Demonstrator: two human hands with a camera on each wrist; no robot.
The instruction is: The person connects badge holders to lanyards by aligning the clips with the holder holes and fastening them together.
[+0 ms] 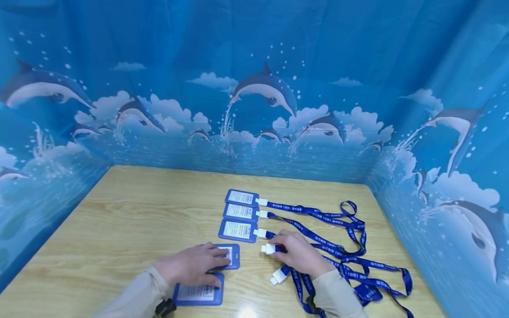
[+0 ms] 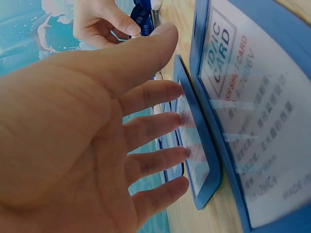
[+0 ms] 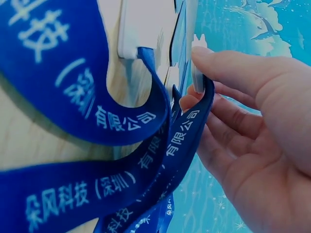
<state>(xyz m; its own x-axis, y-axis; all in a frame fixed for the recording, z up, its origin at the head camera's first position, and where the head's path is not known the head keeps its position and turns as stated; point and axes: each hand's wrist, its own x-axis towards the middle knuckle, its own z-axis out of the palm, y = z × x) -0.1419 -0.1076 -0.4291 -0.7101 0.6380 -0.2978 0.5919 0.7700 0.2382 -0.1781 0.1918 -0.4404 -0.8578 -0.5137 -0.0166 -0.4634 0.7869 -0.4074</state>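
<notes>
My left hand [image 1: 194, 264] spreads nearly straight fingers, with the fingertips touching a blue ID card holder [image 1: 235, 259]. Close below its thumb lies another blue card holder [image 1: 195, 300], whose printed "ID/IC CARD" insert [image 2: 257, 97] fills much of the left wrist view. My right hand [image 1: 302, 253] pinches the white plastic clip [image 3: 198, 80] of a blue lanyard [image 3: 187, 141] between thumb and fingers. That clip stands just right of the touched holder, apart from it. A second lanyard's white clip [image 1: 278, 276] lies on the table below the right hand.
Three blue card holders [image 1: 238, 229] lie in a column farther back, each joined to a white clip [image 1: 261, 233] and lanyard. Loops of blue lanyard [image 1: 386, 283] tangle across the table's right side under the right forearm. A dolphin-print curtain [image 1: 255, 149] borders the wooden table [image 1: 148, 211].
</notes>
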